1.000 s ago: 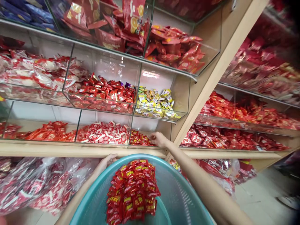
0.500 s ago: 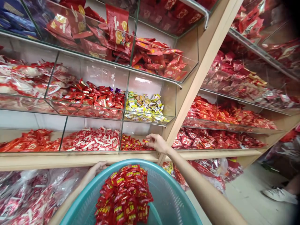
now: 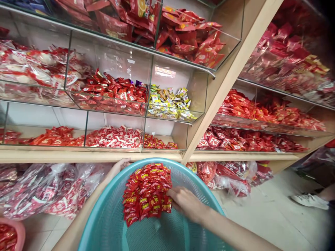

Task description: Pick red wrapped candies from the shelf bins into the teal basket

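Observation:
A large teal basket [image 3: 104, 209] with perforated sides stands in front of the shelves. Inside it lies a heap of small red candy packets [image 3: 148, 191] with yellow print. My left hand [image 3: 120, 166] is at the basket's far left rim, its fingers bent over the edge and partly hidden. Down in the basket, my right hand [image 3: 184, 202] touches the right side of the heap, fingers closed round packets there. Similar red packets [image 3: 159, 143] lie in the small bottom compartment behind the basket.
Shelves with clear fronts and a wooden ledge [image 3: 65, 156] hold red, white and yellow packets. Plastic bags of candy [image 3: 47, 188] sit below. A pink tub [image 3: 19, 232] is at the lower left; a person's shoe [image 3: 310, 200] is on the floor at right.
My right hand has come down from the bottom compartment into the basket, to the heap. The shelves sit higher in view and more of the basket's floor shows.

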A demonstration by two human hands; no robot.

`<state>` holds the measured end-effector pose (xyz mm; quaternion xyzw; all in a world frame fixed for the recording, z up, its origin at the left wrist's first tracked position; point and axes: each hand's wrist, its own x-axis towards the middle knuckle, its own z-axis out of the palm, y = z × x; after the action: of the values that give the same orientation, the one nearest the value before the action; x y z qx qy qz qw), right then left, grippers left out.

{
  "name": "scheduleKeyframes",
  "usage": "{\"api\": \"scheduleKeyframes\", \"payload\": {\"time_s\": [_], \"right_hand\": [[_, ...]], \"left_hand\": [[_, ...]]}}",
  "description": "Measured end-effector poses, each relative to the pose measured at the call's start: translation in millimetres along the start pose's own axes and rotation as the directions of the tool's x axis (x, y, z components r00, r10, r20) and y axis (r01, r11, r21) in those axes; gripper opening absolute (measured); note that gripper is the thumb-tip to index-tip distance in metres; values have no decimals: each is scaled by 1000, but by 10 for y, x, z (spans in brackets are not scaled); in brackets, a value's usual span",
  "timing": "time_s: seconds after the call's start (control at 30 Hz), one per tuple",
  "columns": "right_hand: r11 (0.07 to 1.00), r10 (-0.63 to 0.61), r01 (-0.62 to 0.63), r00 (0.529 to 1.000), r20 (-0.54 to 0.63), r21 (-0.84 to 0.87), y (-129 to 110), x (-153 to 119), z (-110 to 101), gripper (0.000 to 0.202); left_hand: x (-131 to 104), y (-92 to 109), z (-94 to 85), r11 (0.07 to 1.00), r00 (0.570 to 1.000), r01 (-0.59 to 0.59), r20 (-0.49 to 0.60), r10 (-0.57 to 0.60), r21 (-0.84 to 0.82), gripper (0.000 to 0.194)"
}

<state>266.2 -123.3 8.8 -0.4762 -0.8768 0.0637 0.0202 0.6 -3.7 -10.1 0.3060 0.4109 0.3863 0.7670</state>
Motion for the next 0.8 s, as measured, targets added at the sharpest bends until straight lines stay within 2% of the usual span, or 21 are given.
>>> {"api": "scheduleKeyframes", "payload": {"time_s": [0.1,0.2,0.4,0.5,0.6,0.8], "right_hand": [[980,-22,29,999,42,-196,-74,36,48,12],[963,-43,56,998,54,-265,-112,78,82,13],[949,-54,66,997,47,-308,-137,99,260,12],[946,-40,54,998,50,-320,-126,118,324,13],[945,-50,62,998,46,-321,-104,148,364,13],[963,-21,34,998,52,-268,-90,178,367,15]], "left_hand": [[-13,8,8,1000,1000,-10,6,10,-6,26],[8,4,-21,1000,1000,-14,-10,14,0,25],[58,-19,-66,999,1000,-8,-26,9,36,29],[50,-12,-44,999,1000,4,-1,-4,39,32],[34,2,-22,1000,999,20,27,-20,20,34],[17,3,-22,1000,1000,-4,16,3,19,30]]}}
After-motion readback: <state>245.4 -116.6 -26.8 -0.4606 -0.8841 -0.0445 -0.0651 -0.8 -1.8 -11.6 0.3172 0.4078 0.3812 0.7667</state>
